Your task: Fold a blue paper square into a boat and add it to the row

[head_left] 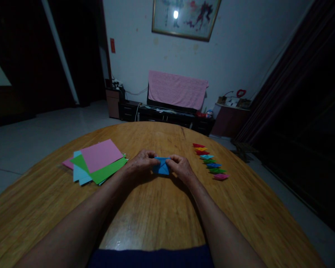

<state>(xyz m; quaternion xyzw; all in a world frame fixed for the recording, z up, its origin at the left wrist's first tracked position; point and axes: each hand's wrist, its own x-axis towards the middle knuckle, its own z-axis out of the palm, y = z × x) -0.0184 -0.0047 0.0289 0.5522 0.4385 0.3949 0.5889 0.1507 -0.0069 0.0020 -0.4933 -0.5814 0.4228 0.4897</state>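
Both my hands hold a folded blue origami paper [161, 166] above the middle of the wooden table. My left hand [141, 162] pinches its left side, and my right hand [181, 167] pinches its right side. To the left of my left hand lies a loose stack of coloured paper sheets [100, 162], pink on top, with green and light blue beneath. A row of several small folded paper pieces [208, 160] in red, yellow, teal, green, blue and pink runs down the table to the right of my right hand.
The round wooden table [162, 219] has a curved far edge, with a tiled floor beyond it. Against the far wall stand a low dark cabinet [167, 119] and a television covered with a pink cloth [177, 90]. A small wooden side cabinet [229, 121] stands to the right.
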